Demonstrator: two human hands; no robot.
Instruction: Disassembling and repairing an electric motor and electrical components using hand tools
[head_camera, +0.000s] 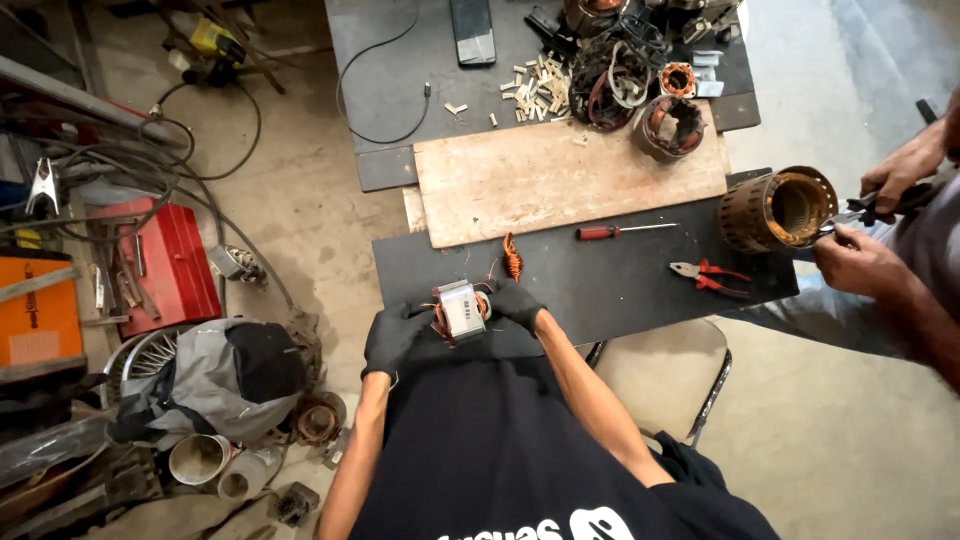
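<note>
Head cam looking straight down: both gloved hands are wrapped around a small stator (461, 310) with copper windings poking out at its ends, held at the near edge of the dark counter (600, 285). Left hand (393, 338) is curled shut on its left end, right hand (517, 301) closed on the right end, so the pale flat face points up at the camera, probably so the windings can be looked over. A loose twist of copper wire (512, 257) sticks up just beyond the right hand.

Further out on the counter, a red-handled screwdriver (612, 231) lies flat and red pliers (709, 277) sit to the right, both within easy reach. A wooden board (560, 175) lies across the far side as a work surface, with a stripped motor core (671, 126) on its far right corner and a heap of small pale slips (535, 88) and tangled coils (612, 72) beyond it. A dark phone (473, 30) lies at the far end.

On the right, another person's hands (868, 225) work cutters at the mouth of a big hollow stator shell (778, 209), tipped on its side so its opening faces them.

Containers: a red toolbox (165, 262) on the floor at left stands open with tools in it, and a pale cup (199, 459) near the grey bag (215, 375); can't tell what's in it.
</note>
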